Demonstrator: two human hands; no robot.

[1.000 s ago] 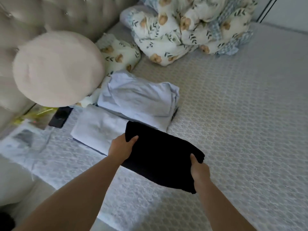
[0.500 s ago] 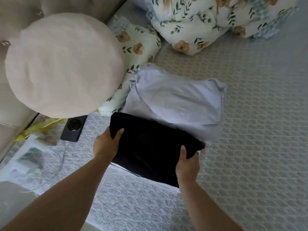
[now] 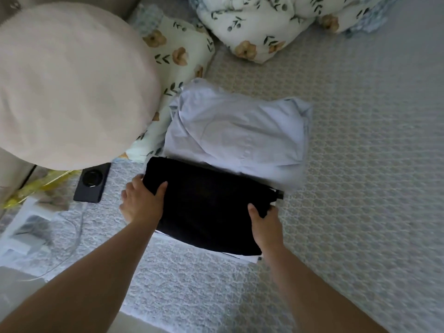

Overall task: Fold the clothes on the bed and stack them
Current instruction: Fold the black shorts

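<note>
A folded black garment (image 3: 209, 205) lies on top of a folded white garment, of which only a thin edge (image 3: 247, 257) shows at the near side. My left hand (image 3: 141, 203) grips the black garment's left edge, thumb on top. My right hand (image 3: 263, 224) grips its right edge, thumb on top too. Just behind it lies a folded pale blue shirt (image 3: 240, 138) on the bed (image 3: 360, 188).
A big round cream cushion (image 3: 72, 85) fills the upper left. A floral pillow (image 3: 182, 56) and a bunched floral duvet (image 3: 264, 25) lie at the head end. A black phone (image 3: 92, 182), a white cable (image 3: 74, 236) and yellow wrapping (image 3: 40, 186) lie left of the clothes.
Both hands have carried the black garment to the left and set it over the white garment beside the blue shirt. The white garment is now almost fully covered.
</note>
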